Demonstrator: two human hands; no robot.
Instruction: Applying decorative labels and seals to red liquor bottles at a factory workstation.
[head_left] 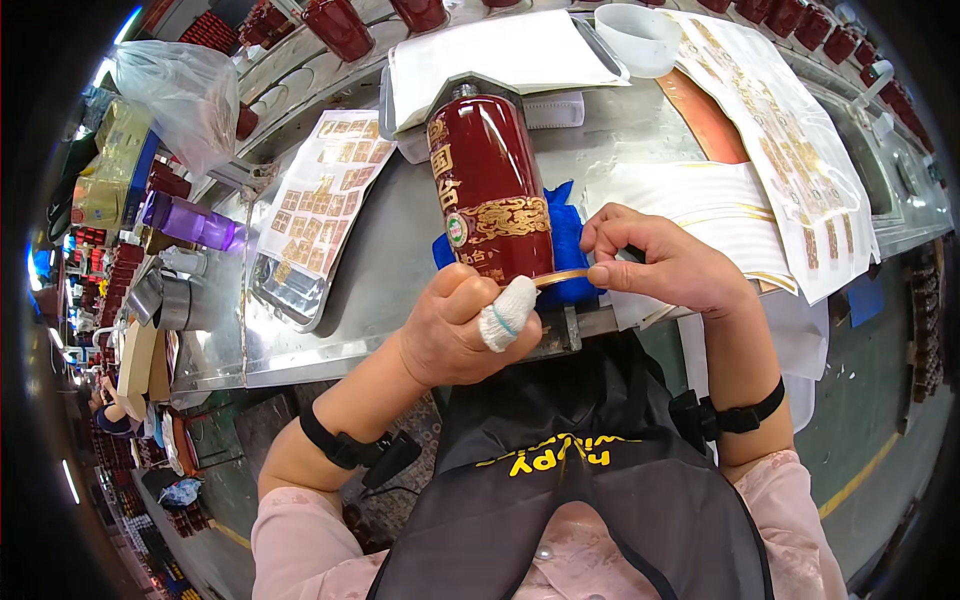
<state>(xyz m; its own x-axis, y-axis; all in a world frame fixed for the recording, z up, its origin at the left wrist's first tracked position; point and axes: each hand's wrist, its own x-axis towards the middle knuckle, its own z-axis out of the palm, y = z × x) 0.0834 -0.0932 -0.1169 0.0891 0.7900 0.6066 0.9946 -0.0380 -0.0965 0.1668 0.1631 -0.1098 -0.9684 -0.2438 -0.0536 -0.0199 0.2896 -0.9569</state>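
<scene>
A dark red bottle [492, 160] with gold lettering and a gold ornamental band lies on its side, its base toward me and its neck away. Blue cloth [568, 235] shows beneath it. Curled against the left of the base is my left hand [465, 325], a white knitted cover [508, 315] on one finger. A narrow gold strip [562, 276] runs from the bottle's base edge to my right hand [660, 262], which pinches its free end between thumb and forefinger. My left fingertips are partly hidden.
On the metal bench, a tray [300, 305] bears a sheet of gold labels [330, 195] at left. White strip sheets [680, 205] and a long label sheet [780, 130] lie at right. A white bowl [637, 40] stands behind. More red bottles [337, 28] line the back.
</scene>
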